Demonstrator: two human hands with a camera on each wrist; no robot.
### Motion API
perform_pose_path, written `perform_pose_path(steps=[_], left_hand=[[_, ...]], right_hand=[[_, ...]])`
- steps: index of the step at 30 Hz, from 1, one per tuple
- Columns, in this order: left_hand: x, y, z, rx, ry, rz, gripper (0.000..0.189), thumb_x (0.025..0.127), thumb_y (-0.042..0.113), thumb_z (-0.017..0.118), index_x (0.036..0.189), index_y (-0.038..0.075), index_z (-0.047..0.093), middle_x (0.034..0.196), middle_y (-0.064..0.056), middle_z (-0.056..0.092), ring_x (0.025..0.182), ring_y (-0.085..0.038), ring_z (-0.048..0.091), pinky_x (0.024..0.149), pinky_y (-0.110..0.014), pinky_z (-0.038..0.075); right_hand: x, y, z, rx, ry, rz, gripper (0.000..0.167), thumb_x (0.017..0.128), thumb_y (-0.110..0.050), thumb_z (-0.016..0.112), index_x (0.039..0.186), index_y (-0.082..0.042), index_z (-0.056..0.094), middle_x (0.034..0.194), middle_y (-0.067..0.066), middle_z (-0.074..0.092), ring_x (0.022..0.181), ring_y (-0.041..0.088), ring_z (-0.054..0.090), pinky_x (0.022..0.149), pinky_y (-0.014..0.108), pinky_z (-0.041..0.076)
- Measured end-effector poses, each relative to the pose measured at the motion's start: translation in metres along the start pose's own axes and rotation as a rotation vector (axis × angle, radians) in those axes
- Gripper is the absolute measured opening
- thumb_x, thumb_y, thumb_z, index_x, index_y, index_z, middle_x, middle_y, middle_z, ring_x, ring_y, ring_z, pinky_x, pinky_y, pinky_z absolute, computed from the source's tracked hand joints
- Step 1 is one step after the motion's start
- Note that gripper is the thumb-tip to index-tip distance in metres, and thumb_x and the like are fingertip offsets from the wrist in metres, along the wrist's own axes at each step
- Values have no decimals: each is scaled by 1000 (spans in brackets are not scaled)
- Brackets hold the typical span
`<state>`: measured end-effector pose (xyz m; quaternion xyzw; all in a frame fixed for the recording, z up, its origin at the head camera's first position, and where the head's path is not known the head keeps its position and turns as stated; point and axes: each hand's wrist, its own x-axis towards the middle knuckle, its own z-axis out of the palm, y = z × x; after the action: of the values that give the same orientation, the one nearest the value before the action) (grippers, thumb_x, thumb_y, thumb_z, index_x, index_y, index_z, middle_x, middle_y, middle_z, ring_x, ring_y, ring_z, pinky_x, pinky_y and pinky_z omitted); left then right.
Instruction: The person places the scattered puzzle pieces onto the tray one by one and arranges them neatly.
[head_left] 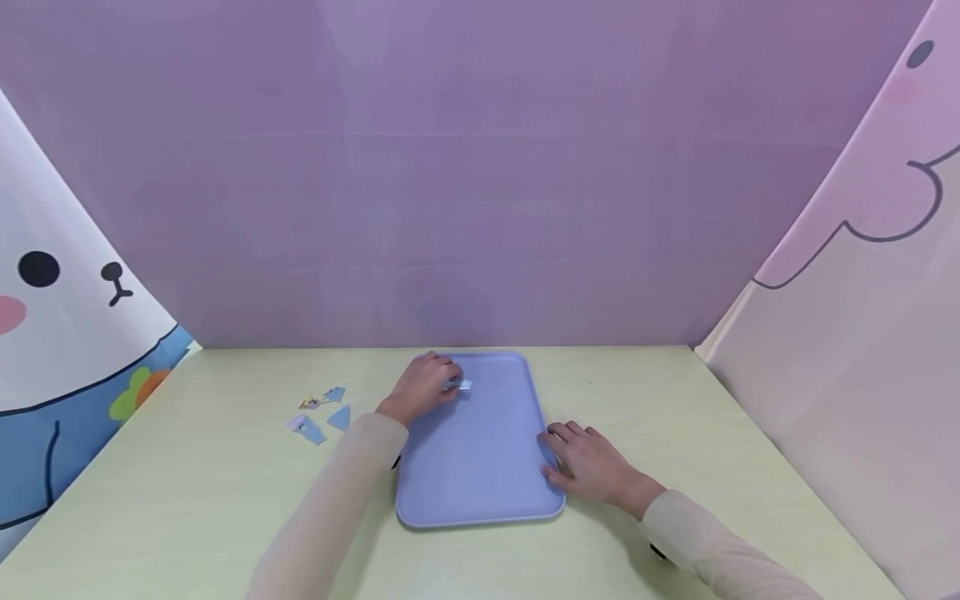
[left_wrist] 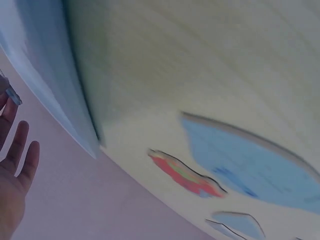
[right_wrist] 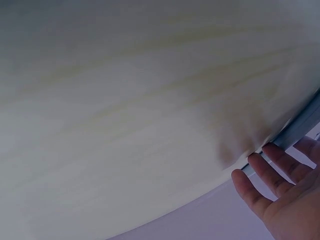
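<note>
My left hand (head_left: 426, 387) is over the far left part of a purple-blue tray (head_left: 480, 467). Between its thumb and fingers it pinches a small light-blue flat puzzle piece (head_left: 466, 385). Most of that piece is hidden by the fingers; in the left wrist view its edge (left_wrist: 13, 94) shows at the fingertips. At the tray's right side, my right hand (head_left: 592, 462) rests against the rim, fingers spread and relaxed. The right wrist view shows those fingers (right_wrist: 267, 175) reaching to the tray's edge.
Left of the tray, several loose picture pieces lie on the pale wooden table (head_left: 225, 500), among them a plain blue piece (head_left: 340, 417) and a longer blue piece (head_left: 307, 429). A purple cloth wall (head_left: 480, 208) stands at the back, with printed cloths at both sides.
</note>
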<state>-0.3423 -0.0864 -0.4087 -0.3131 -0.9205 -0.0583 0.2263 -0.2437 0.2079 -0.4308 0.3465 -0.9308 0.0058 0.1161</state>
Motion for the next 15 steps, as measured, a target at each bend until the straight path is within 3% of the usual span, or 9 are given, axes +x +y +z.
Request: perform_pose_path(steps=[8,15], left_hand=[[13,7,2,20,-62,-75,13,79,23,67,91,19,68,91,4,65,82,-18,57,69,-34,48],[22,10,2,-22,-54,-89,13,78,20,68,91,15,69,89,0,65,83,-21,57,71,-37,48]], right_hand=[[0,0,0,-14,13,-7,46,86,-39,54,121,-8,56,119,9,57,107,24,53,80,40,48],[0,1,1,-9,11,-4,47,86,-39,54,121,-8,56,119,10,57,107,25,54,80,40,48]])
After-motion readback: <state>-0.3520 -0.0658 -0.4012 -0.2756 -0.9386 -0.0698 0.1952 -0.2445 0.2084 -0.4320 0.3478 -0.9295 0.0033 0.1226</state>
